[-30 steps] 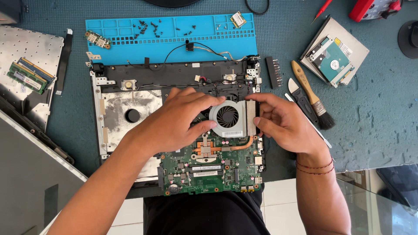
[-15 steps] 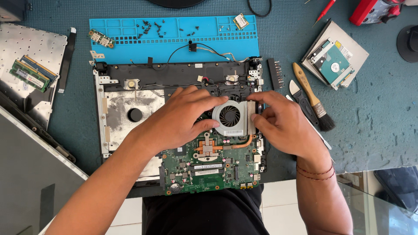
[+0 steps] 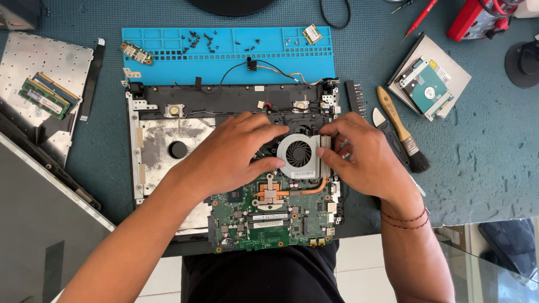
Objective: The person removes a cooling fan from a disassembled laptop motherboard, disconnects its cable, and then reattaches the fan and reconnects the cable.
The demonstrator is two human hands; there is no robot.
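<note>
An opened laptop base (image 3: pixel 151 140) lies on a teal mat, with a green motherboard (image 3: pixel 269 216) in its lower middle. A round grey cooling fan (image 3: pixel 298 154) with a copper heat pipe (image 3: pixel 314 189) sits at the board's top. My left hand (image 3: pixel 230 154) rests on the board, fingers curled against the fan's left edge. My right hand (image 3: pixel 362 157) pinches the fan's finned right side. Both hands grip the fan assembly.
A blue screw mat (image 3: pixel 224 53) with several loose screws lies behind the laptop. A brush (image 3: pixel 401 129) and a hard drive on an optical drive (image 3: pixel 429 84) are at right. A keyboard panel with memory sticks (image 3: pixel 42 95) lies at left. A red tool (image 3: pixel 477 19) is at top right.
Both hands stay on the fan. My right fingers have shifted slightly along the fan's finned edge; the fan itself has barely moved.
</note>
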